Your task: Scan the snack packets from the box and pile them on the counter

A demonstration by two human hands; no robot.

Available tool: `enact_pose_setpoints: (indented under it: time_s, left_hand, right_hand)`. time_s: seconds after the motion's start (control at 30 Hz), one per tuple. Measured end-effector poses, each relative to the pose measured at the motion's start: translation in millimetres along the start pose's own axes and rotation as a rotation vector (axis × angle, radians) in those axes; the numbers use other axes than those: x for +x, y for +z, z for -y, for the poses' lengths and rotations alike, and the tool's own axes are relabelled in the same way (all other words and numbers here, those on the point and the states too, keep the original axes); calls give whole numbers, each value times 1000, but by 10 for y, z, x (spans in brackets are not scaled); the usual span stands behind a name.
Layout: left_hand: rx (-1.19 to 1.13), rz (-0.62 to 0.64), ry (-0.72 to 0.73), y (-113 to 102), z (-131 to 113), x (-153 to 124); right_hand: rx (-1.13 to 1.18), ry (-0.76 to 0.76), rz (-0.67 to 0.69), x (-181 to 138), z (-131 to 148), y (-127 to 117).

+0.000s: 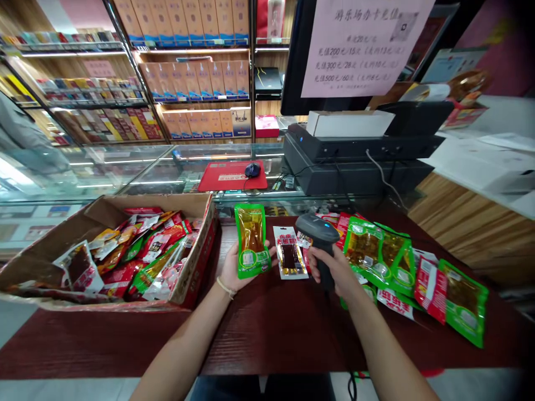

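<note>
Green-edged plastic pouch with amber contents (252, 231), gripped upright in the left hand (233, 272) for what looks like scanning.
Below it spreads the dark red-brown wooden counter (259, 334), bearing an open cardboard box (205, 262) at left; the right hand (337, 273) grips a dark grey, pistol-shaped plastic barcode scanner (316, 227). The next move likely calls for lining that up with the pouch's small pale square patch (248, 258). Its exact aim is unclear, the patch's print is illegible, and the pouch hides part of the left fingers.
</note>
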State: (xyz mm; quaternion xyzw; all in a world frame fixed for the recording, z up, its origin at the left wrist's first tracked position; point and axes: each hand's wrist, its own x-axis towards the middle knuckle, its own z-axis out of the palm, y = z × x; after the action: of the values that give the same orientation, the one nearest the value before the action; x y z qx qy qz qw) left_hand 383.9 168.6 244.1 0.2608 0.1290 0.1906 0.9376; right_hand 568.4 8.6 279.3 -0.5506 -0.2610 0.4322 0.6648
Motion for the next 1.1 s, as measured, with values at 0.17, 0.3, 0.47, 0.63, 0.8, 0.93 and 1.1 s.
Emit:
enact_pose_setpoints:
  time_s: [0.17,0.3,0.47,0.63,0.8,0.93,1.1]
  left_hand:
    - [587,-221,253,-97,100,121]
    - [868,-380,368,-201,157,197]
    - [791,-349,323,-266,144,209]
    - [837,-369,341,-280,95,211]
    - [844,-369,320,-263,71,209]
    - [822,-352,334,-244,72,215]
    - [799,-328,330,-260,73,224]
  right_hand:
    - [-26,-1,-6,-7,-3,6]
    - [-78,25,-12,-6,-33,16]
    - [-195,50,27,-2,-94,47]
    - [-315,45,80,-10,-128,81]
    - [-462,14,149,-14,-139,50]
    - [-445,18,134,-7,-147,30]
    - [-309,8,66,32,-139,19]
